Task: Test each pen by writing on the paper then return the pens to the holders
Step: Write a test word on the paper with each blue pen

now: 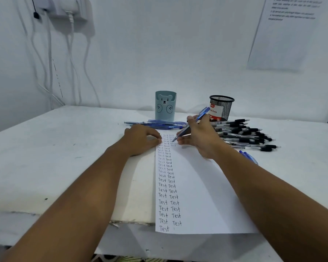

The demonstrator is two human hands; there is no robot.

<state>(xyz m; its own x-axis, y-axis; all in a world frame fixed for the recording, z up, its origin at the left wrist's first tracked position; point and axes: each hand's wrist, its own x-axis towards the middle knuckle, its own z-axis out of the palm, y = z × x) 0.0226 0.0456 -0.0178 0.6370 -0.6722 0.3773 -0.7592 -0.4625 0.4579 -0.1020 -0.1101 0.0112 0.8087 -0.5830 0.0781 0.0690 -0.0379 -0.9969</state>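
A white worktop [64, 148] stands against pale walls, and a long white sheet of paper [201, 195] lies on it, hanging over the near edge. Two columns of the handwritten word "Test" fill the paper's left side, with a third column started at its far end. There the right hand [199, 137] has its fingers clamped on a translucent blue pen [192, 125], tip touching the paper. The left hand [142, 138] presses the paper's left edge, its fingers loosely curled. Beyond the paper stand a pale blue bear-faced holder [165, 106] and a black mesh holder [222, 107]; no pens show above either rim. Blue pens [155, 124] lie beyond the paper, and black-grip clear pens [244, 135] are heaped right of it. Testing looks well advanced, the returning not yet begun.
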